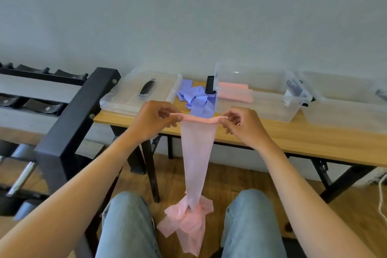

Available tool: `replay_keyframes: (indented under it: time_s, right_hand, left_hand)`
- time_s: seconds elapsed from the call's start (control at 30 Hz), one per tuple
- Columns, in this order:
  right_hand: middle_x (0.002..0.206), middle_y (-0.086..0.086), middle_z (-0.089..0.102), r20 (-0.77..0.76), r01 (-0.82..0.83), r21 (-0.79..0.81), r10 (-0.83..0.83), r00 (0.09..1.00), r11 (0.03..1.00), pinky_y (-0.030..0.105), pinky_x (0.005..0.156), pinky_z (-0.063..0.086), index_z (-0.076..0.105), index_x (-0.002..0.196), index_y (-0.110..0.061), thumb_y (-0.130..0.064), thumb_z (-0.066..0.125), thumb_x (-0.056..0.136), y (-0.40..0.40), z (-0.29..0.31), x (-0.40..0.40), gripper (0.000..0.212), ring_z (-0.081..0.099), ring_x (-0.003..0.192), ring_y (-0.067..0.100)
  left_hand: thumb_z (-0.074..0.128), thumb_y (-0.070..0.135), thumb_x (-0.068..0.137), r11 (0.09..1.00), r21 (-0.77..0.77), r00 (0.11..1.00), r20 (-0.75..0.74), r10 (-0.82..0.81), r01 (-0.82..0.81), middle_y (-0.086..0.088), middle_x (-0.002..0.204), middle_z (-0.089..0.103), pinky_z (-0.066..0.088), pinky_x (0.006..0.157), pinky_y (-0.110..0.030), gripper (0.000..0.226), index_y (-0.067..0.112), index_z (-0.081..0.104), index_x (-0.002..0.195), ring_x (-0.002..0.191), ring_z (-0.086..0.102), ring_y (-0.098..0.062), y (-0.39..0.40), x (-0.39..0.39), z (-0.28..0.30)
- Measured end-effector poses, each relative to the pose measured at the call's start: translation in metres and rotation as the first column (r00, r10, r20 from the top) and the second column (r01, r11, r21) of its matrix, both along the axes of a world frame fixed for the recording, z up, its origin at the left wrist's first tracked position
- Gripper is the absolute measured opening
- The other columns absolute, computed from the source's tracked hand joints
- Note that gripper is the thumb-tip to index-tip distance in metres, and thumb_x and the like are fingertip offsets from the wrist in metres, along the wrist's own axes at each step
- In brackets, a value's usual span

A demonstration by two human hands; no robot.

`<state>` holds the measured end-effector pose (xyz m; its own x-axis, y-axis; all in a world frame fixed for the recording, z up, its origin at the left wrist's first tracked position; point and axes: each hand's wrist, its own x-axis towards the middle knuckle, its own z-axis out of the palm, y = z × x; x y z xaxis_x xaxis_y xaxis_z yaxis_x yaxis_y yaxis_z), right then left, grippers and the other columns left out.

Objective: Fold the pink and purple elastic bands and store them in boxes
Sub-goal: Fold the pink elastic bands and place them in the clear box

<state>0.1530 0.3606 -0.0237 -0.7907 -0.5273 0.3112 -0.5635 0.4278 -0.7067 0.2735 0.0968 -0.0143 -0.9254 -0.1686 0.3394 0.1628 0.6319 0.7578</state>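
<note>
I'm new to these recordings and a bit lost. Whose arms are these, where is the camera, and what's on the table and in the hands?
There is no machine here: a person wears a camera on the head, looking down at their own arms. The left hand and right hand each pinch a top corner of a pink elastic band, which hangs down between the knees. On the wooden table lie a loose purple band, a clear box holding folded pink bands, and a lid.
</note>
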Motion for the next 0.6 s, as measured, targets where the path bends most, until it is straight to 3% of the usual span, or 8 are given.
replay_keyframes:
  time_s: [0.07,0.17,0.33,0.5,0.6]
  right_hand:
    - [0.062,0.002,0.068,-0.051,0.003,-0.013,-0.003,0.999,1.000,0.029,0.056,0.052,0.071,0.092,-0.017,-0.020,0.072,0.096,-0.001,0.021,-0.003,0.005,0.064,0.047,0.016]
    - [0.063,0.005,0.071,0.038,-0.038,-0.136,0.044,0.998,0.990,0.028,0.054,0.054,0.067,0.098,-0.008,-0.015,0.068,0.099,-0.003,0.050,-0.007,0.007,0.067,0.050,0.020]
    - [0.084,0.013,0.079,0.161,-0.068,-0.348,0.131,0.978,0.935,0.033,0.069,0.063,0.069,0.100,0.001,-0.003,0.066,0.098,-0.005,0.085,-0.009,0.004,0.079,0.079,0.028]
    - [0.089,0.017,0.079,0.173,-0.076,-0.500,0.186,0.967,0.863,0.031,0.075,0.063,0.069,0.099,0.003,-0.005,0.068,0.098,-0.012,0.131,-0.009,0.008,0.079,0.086,0.029]
    - [0.090,0.018,0.079,0.144,-0.090,-0.560,0.203,0.969,0.824,0.028,0.073,0.062,0.069,0.093,-0.004,-0.011,0.065,0.101,-0.017,0.165,-0.008,0.011,0.079,0.087,0.030]
  left_hand:
    - [0.077,0.028,0.092,0.999,0.018,0.999,-0.037,0.027,-0.027,0.002,0.074,0.077,0.064,0.069,-0.035,0.012,0.019,0.079,0.099,0.065,0.073,-0.016,-0.002,-0.004,0.019]
    - [0.076,0.027,0.093,0.995,0.092,0.994,-0.096,0.056,-0.047,-0.004,0.068,0.076,0.062,0.063,-0.031,0.013,0.016,0.078,0.100,0.060,0.072,-0.021,-0.001,-0.010,0.040]
    - [0.077,0.015,0.090,0.944,0.330,0.988,-0.149,0.024,0.027,-0.010,0.085,0.080,0.064,0.076,-0.033,0.011,0.010,0.077,0.100,0.083,0.078,-0.026,0.004,-0.017,0.067]
    - [0.078,0.011,0.090,0.924,0.381,0.961,-0.266,0.080,0.028,-0.011,0.092,0.080,0.063,0.082,-0.032,0.020,0.002,0.074,0.107,0.092,0.078,-0.022,0.007,-0.024,0.111]
    - [0.077,0.011,0.090,0.914,0.404,0.922,-0.369,0.118,0.044,-0.011,0.093,0.080,0.063,0.081,-0.033,0.019,0.001,0.074,0.106,0.093,0.078,-0.021,0.010,-0.027,0.140]
